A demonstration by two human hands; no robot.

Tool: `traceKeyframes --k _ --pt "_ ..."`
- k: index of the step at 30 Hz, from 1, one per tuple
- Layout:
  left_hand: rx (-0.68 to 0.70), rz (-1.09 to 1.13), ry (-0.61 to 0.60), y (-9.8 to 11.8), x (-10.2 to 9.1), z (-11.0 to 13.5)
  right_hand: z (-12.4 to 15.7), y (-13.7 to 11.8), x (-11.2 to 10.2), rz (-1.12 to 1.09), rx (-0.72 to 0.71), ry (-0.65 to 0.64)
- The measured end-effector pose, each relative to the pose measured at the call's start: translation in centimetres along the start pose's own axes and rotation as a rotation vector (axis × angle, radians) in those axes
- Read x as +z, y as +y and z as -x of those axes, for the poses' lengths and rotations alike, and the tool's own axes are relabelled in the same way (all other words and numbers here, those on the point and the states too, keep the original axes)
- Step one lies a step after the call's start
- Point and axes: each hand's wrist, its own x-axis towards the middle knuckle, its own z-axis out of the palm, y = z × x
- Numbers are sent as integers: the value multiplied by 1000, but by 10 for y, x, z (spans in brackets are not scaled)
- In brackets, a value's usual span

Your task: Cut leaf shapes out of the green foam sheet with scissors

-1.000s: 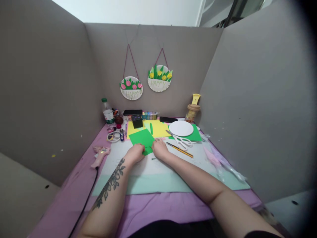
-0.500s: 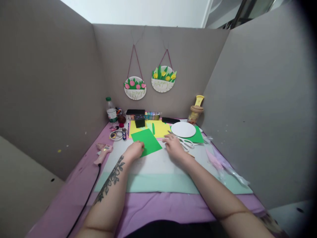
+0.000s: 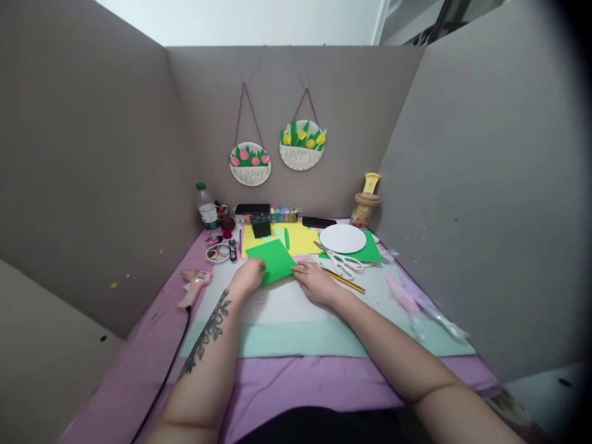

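Note:
A green sheet of paper (image 3: 274, 258) lies at a slant between my hands, its front edge lifted a little off the white work surface. My left hand (image 3: 248, 276) is closed on its left edge, fingers curled. At the paper's right corner, the fingertips of my right hand (image 3: 315, 282) press together on the edge; the thumb is mostly hidden. Just right of that hand are white-handled scissors (image 3: 345, 264) and yellow-and-black pencils (image 3: 346, 282).
A white paper plate (image 3: 343, 238) rests on more green paper at the right. Yellow sheets (image 3: 303, 239) and a black box (image 3: 261, 226) lie behind. A pink glue gun (image 3: 194, 288) with its cord is at left. Two decorated plates (image 3: 250, 164) hang on the back wall.
My right hand has come left and taken the right corner of the green paper, uncovering the scissors and pencils. My left hand stays on the left edge; the front edge has risen.

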Motion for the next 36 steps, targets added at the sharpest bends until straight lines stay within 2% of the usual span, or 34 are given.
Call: traceKeyframes --k 2,4,6,7,8,10,13,14,16,18,22,25,28,31,34,36 --pt "-41 89 320 0 -7 -1 -2 9 4 -134 123 155" --pt "-69 168 618 0 -14 -1 -5 18 6 -271 346 332" --pt "-71 230 770 2 -19 -1 -5 22 6 -356 508 473" --pt "-65 260 794 2 -20 -1 -4 21 6 -367 517 518" --pt "-62 292 800 3 -21 -1 -3 17 4 -355 473 546" --pt "-82 377 792 2 -20 -2 0 4 2 -268 258 536" --pt "-218 646 737 -4 -18 -6 3 -17 0 -111 -149 343" --pt "-294 762 682 -7 -17 -8 4 -22 -1 -76 -242 264" --pt "-440 935 529 -14 -13 -12 5 -28 -2 -38 -341 121" --pt "-493 953 415 -22 -7 -16 5 -28 -2 -30 -349 14" --pt "-369 814 391 -31 8 -20 6 -22 -5 -32 -252 -40" --pt "-305 788 435 -27 9 -18 7 -20 -6 -56 -245 -47" --pt "-153 836 562 -20 2 -16 7 -21 -6 -82 -265 -49" --pt "-45 831 594 -16 0 -17 6 -20 -4 -71 -234 -23" --pt "-41 638 602 -15 7 -19 3 -17 -1 -13 -123 6" --pt "6 453 562 -12 12 -19 1 -13 1 40 -44 -9"
